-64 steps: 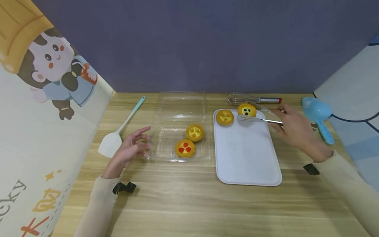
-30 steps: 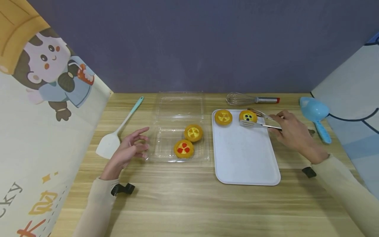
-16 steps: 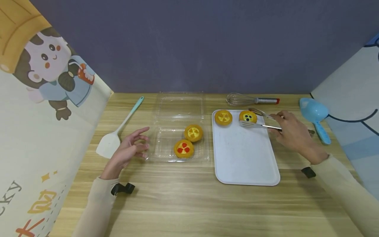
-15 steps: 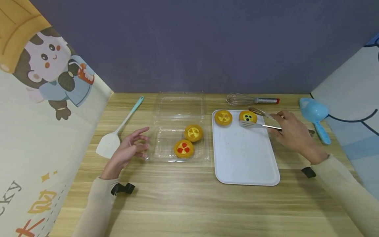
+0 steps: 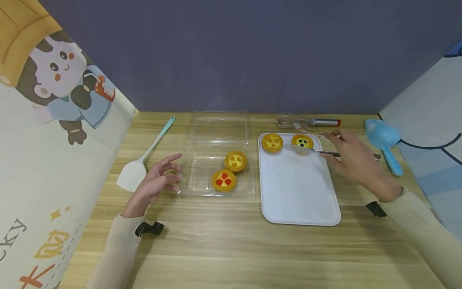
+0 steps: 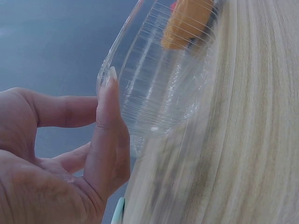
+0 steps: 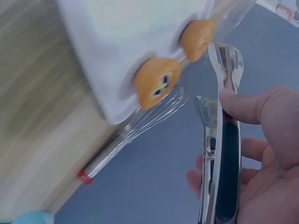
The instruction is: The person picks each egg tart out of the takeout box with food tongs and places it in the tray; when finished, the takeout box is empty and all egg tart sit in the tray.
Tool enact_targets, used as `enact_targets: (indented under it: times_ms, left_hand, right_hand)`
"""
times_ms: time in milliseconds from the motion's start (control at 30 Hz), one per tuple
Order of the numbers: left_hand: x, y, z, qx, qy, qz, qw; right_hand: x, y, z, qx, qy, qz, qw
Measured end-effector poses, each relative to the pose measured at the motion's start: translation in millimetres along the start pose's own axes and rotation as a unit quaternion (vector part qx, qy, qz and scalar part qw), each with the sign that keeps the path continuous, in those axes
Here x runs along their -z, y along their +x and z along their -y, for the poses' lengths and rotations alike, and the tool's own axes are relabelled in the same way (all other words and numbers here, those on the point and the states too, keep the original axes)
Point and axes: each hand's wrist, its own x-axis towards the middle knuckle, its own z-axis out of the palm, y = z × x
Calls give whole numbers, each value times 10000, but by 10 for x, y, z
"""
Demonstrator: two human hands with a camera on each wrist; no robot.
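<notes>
Metal tongs (image 7: 228, 172) are gripped in the person's right hand (image 5: 355, 160), thumb on one arm and fingertips at the other, the two arms parted. From these fingers, the blueberry-dotted tart (image 5: 302, 140) lies to the left and slightly farther off, near the far right corner of a white tray (image 5: 299, 184). It is round, so has no long axis; the tongs point left, their tips showing either side of it from above, yet the right wrist view shows them apart from it. An orange-topped tart (image 5: 272, 143) sits just to its left, and a whisk (image 5: 310, 122) beyond the tray's far edge; bare tray spreads on the near side. Well apart, the left hand (image 5: 155, 181) has loosely bent fingers beside a clear container (image 5: 202, 176) holding two tarts; whether they touch its rim, I cannot tell
</notes>
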Motion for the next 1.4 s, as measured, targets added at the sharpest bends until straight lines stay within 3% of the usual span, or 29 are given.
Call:
enact_targets:
  times_ms: [400, 700, 1000, 1400]
  left_hand:
    - [26, -6, -10, 73, -41, -40, 10000]
    - [40, -11, -25, 104, 12, -77, 9999]
    - [52, 5, -29, 92, 32, -101, 9999]
    - [36, -14, -43, 114, 54, -154, 9998]
  right_hand:
    - [32, 389, 569, 1005, 301, -152, 9944]
    - [90, 694, 912, 1737, 487, 402, 9828]
    - [54, 948, 1199, 2750, 528, 739, 9571]
    - [31, 1095, 1387, 3062, 265, 1442, 9406]
